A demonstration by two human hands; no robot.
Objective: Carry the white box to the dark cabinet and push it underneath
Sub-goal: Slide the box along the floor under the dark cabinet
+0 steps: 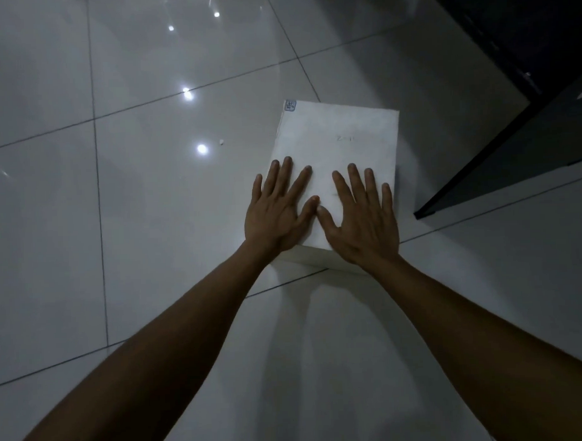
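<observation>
- Head view puts the white box (pixel 336 152) flat on the glossy tiled floor (pixel 118 226), just beside the near corner of the dark cabinet (pixel 517 139) but not yet under it.
- My left hand (pixel 277 211) and right hand (pixel 362 218) both lie palm-down on its near end, fingers spread flat, gripping nothing, thumbs almost touching.
- I judge the box stiff and fairly light; its lid shows no sag under my palms. On polished tile it should slide easily, perhaps too easily, so it may swing sideways if I press unevenly.
- Best hold for the push, I think, is the near edge or side wall rather than the top.
- A small sticker (pixel 290 105) marks the far left corner.
- Cabinet's foot (pixel 423 212) stands near the box's right side and could snag it.
- A white speck (pixel 220 142) lies on the floor to the left, well clear.
</observation>
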